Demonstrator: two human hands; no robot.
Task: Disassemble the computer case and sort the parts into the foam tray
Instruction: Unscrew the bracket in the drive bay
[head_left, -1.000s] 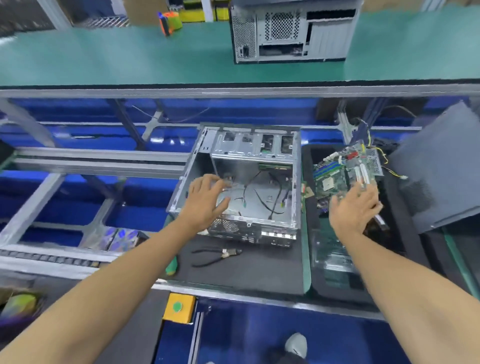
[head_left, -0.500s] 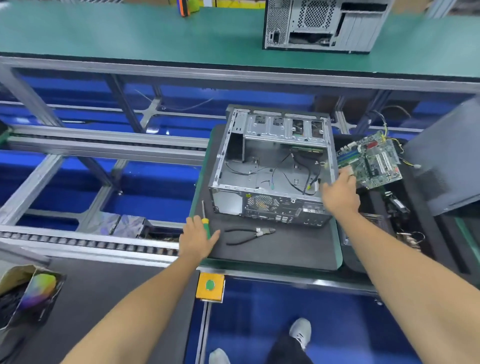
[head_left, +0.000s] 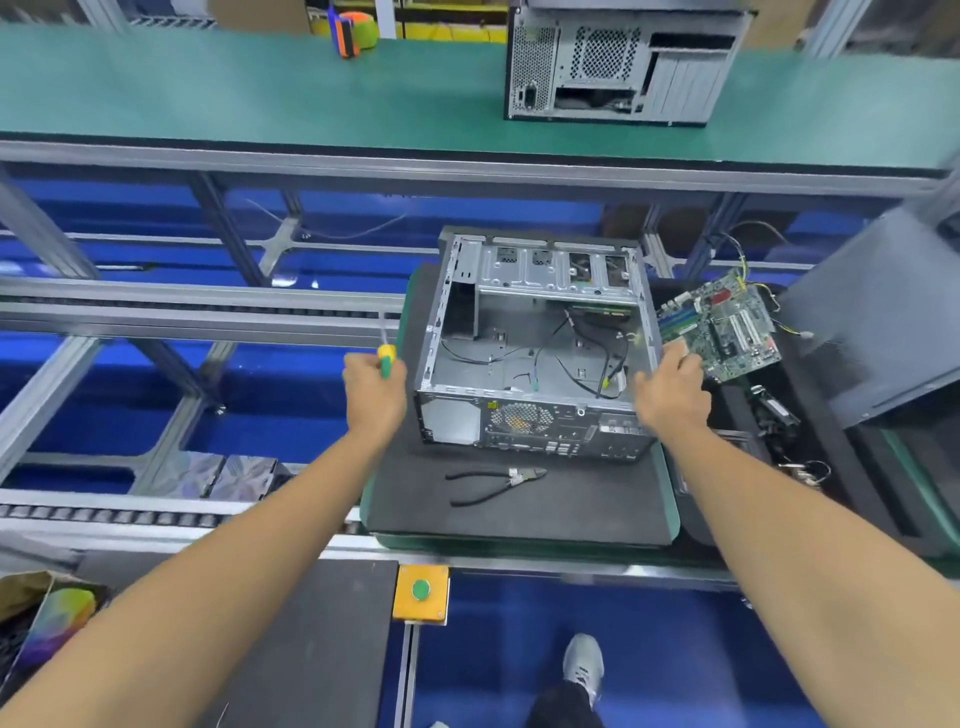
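From the head camera, the open computer case (head_left: 537, 345) lies on its side on a black mat (head_left: 519, 506), filling the mat's far half, with loose black cables in its bare interior. The left hand (head_left: 375, 392) is curled round the green and yellow handle of a screwdriver (head_left: 385, 358), held upright just beside the case's left wall. The right hand (head_left: 670, 392) rests on the case's near right corner, fingers relaxed and gripping nothing. Just beyond those fingers a green circuit board (head_left: 724, 325) sits tilted over the dark foam tray (head_left: 831, 467) to the right of the mat. Pliers (head_left: 496, 486) lie on the mat near its front edge.
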